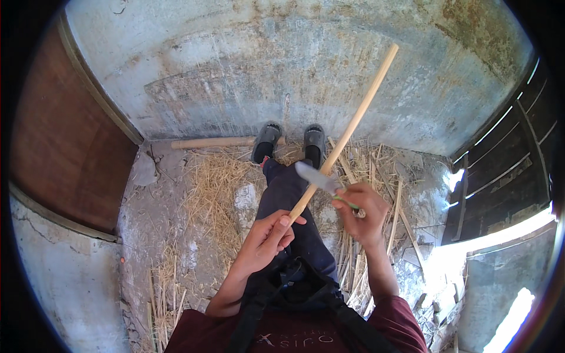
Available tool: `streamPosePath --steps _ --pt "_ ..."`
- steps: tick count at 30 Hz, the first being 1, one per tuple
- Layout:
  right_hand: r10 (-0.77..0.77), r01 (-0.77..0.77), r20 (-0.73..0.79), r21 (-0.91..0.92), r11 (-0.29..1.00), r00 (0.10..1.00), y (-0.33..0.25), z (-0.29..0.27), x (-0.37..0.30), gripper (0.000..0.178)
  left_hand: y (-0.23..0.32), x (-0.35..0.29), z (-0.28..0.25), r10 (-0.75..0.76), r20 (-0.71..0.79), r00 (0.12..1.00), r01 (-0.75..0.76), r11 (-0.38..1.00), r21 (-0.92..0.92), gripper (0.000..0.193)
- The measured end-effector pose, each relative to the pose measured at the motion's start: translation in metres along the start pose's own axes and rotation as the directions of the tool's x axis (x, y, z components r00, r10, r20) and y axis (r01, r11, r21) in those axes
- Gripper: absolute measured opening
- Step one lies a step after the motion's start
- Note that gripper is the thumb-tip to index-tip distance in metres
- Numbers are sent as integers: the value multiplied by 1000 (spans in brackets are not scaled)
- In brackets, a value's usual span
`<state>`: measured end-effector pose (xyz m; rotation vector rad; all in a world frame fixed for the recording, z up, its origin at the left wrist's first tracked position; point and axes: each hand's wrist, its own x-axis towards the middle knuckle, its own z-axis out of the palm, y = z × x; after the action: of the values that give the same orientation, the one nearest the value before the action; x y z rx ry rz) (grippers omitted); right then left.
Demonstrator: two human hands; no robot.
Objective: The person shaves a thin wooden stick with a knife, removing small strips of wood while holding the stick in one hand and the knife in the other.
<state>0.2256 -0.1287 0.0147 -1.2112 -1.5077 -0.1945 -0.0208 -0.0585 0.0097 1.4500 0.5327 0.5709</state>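
Note:
A long pale wooden stick [360, 112] slants from my lap up toward the far right. Its near end is gripped in my left hand [269, 238], thumb lying along the wood. In my right hand [364, 213] is a knife [318, 177] with a broad, slightly blurred silver blade and a green handle mostly covered by my fingers. The blade crosses the stick some way above my left hand; whether it cuts into the wood I cannot tell.
Thin shavings [216, 191] and several split strips [398, 212] litter the floor around my legs. A thick pole [215, 143] lies at the foot of the stained wall [235, 76], near my shoes [266, 141]. A brown panel [70, 135] stands left, dark slatted boards [512, 159] right.

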Motion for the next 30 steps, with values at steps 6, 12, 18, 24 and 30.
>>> streamPosePath --steps 6,12,18,24,30 --pt "-156 169 128 -101 980 980 -2 2 -3 34 2 9 9 0 47 999 1 999 -35 43" --pt "-113 116 73 -43 992 991 -1 9 -12 35 1 15 14 8 34 999 -5 994 -108 42" --pt "-132 138 92 -55 989 987 0 9 -15 34 -3 17 16 33 -9 999 -34 989 -147 38" --pt "-146 153 104 -61 986 984 -3 10 -16 33 -2 20 15 55 -19 998 -57 990 -132 35" --pt "-172 179 107 -61 982 979 -4 10 -16 31 3 18 15 16 -11 1000 -17 994 -108 31"
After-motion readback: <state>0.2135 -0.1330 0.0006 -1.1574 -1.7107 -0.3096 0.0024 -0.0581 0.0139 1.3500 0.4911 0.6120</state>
